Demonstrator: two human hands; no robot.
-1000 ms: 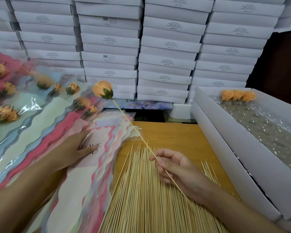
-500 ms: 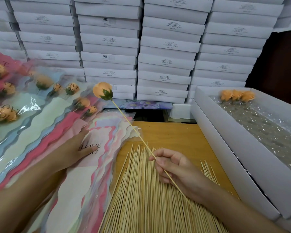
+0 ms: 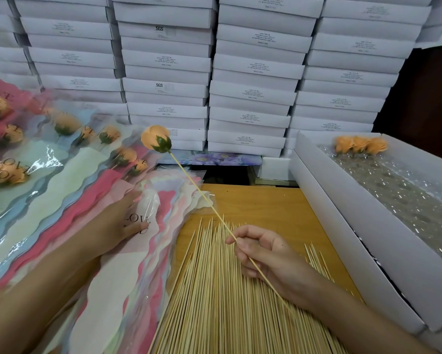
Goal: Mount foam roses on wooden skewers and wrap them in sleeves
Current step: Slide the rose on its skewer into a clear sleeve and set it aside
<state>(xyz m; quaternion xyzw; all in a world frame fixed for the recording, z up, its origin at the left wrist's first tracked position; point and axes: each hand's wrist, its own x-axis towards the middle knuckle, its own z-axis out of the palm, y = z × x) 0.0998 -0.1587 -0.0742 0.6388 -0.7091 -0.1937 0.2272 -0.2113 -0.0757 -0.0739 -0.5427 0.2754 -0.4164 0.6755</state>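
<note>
Head view: our right hand is closed on a skewer, pinched between thumb and fingertips, other fingers curled under. The skewer runs diagonally through the hand. Its short tail sticks out toward us over the wrist, and the long part rises up-left.

The foam rose, peach with a green base, sits on the skewer's far tip. It is well apart from the right hand, in the air above the far edge of the sleeve stack.

Our left hand lies with fingers straight on the top sleeve, next to the "LOVE YOU" print. It grips nothing.

The loose skewer pile is on the table, directly under the right hand. Wrapped roses are fanned out far left. An open white box is on the right, with a few loose roses at its far end. Stacked white boxes form a wall behind.
</note>
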